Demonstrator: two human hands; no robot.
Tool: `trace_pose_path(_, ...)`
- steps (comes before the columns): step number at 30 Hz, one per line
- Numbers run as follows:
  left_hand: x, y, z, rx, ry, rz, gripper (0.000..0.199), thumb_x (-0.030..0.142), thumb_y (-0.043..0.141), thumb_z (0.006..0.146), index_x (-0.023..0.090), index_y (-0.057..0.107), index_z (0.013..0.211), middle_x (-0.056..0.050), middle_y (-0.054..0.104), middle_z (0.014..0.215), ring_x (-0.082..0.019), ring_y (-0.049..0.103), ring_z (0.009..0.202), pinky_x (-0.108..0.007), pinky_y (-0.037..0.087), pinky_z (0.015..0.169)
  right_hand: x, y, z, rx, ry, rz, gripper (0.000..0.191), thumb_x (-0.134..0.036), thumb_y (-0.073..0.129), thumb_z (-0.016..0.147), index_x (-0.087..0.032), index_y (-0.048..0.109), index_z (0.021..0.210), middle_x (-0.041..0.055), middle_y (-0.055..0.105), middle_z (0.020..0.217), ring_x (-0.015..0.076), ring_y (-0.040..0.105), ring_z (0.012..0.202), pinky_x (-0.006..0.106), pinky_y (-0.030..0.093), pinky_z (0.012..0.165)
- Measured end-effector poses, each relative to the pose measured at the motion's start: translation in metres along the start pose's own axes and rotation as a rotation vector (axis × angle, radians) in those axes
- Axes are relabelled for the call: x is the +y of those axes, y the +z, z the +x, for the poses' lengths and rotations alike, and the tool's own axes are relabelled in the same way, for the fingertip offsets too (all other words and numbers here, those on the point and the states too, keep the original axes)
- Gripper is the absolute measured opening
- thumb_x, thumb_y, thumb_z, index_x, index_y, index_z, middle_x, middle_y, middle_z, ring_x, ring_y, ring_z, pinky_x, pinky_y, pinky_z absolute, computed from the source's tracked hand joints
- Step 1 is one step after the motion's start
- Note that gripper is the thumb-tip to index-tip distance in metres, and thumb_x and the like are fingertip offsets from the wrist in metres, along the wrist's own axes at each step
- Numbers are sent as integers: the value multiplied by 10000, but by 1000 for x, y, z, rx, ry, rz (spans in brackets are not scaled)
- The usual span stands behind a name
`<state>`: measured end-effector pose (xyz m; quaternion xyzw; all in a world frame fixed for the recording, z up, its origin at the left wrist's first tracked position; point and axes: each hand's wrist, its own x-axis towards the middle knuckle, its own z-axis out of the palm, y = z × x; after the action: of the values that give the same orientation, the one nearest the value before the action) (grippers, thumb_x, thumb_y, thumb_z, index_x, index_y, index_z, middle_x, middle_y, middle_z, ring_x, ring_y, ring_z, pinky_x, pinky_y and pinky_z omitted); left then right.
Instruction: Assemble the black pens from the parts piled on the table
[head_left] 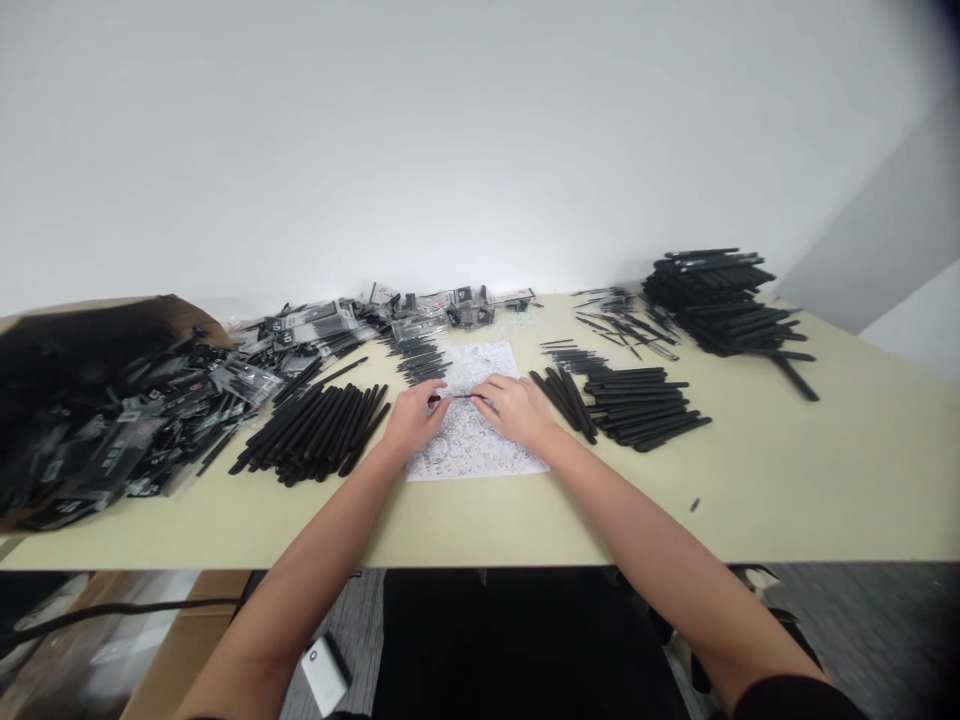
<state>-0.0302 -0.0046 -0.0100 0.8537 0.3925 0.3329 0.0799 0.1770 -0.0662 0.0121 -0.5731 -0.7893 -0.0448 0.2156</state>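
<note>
A thin dark rod (462, 397) spans the short gap between a person's two bare hands, held just above or against a sheet of paper (487, 462) on a pale yellow table (825, 480); whether it touches the sheet cannot be told. The left hand (415, 418) pinches the rod near one end, thumb and fingers closed, while the right hand (516, 408) grips the other in the same way, and the fingers partly hide both ends. The paper, covered in dark scribbles, lies beneath and between the hands, both forearms reaching in from the table's near edge.

To the left of the paper, a fanned pile of black sticks (322, 432) lies near the left forearm. Beyond it, clear plastic packets (319, 322) spread toward the wall (480, 130), and more spill from a brown container (176, 312) at the far left. A row of slim dark pieces (416, 362) sits beside the sheet's upper left edge.

On the right, a second group of black sticks (645, 405) rests near the right hand, with thin dark strips (630, 328) scattered behind it and a tall black stack (709, 300) farther off. A tiny dark scrap (694, 504) lies alone toward the near edge. Below the table, a white device (325, 676) is visible beside the left forearm.
</note>
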Motion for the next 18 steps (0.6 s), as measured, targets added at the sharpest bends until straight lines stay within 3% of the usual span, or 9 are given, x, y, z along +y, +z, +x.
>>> trace_pose_path(8, -3, 4, -1, -23, -25, -6, 268, 297, 552, 900, 167, 627, 1123, -81, 726, 1037, -178, 684, 769, -325, 563, 794, -3, 1, 0, 20, -17, 7, 337, -376, 402, 1015, -243, 701, 1098, 40, 701, 1018, 155, 627, 865, 277, 370, 727)
trace_pose_path(18, 0, 3, 0, -69, 64, -52, 244, 267, 542, 908, 171, 611, 1121, -76, 720, 1008, -192, 683, 876, -330, 563, 820, -4, 4, 1, -35, -9, 2, 346, -390, 385, 1018, -260, 693, 1107, 41, 687, 1023, 159, 622, 870, 280, 374, 751)
